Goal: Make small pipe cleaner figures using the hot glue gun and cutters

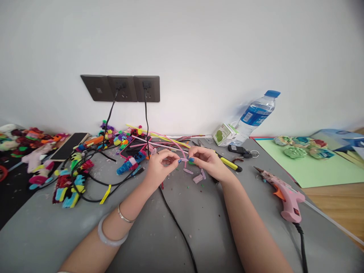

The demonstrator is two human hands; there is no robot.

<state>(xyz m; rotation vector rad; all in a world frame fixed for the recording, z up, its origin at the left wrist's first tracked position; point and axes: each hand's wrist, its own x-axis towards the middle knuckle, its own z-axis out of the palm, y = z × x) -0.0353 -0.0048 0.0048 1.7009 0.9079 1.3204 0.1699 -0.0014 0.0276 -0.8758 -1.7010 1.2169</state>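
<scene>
My left hand [163, 165] and my right hand [207, 161] are close together over the middle of the grey table [182, 235]. Between their fingertips is a small light purple piece [184, 159], pinched at its left end by my left thumb and finger. My right thumb and finger pinch the other side, where a bit of green also shows. Just below lie several short purple pieces [198, 178]. Long pink and yellow pipe cleaners [167, 139] lie behind my hands. A blue fuzzy piece [131, 163] rests left of my left hand.
A pink glue gun [287, 197] lies at the right, near green paper [270, 159]. A bottle [257, 115], a small box [225, 134] and keys [243, 151] sit at the back. Black cables [179, 223] and colourful fuzzy figures [68, 182] spread over the left and middle.
</scene>
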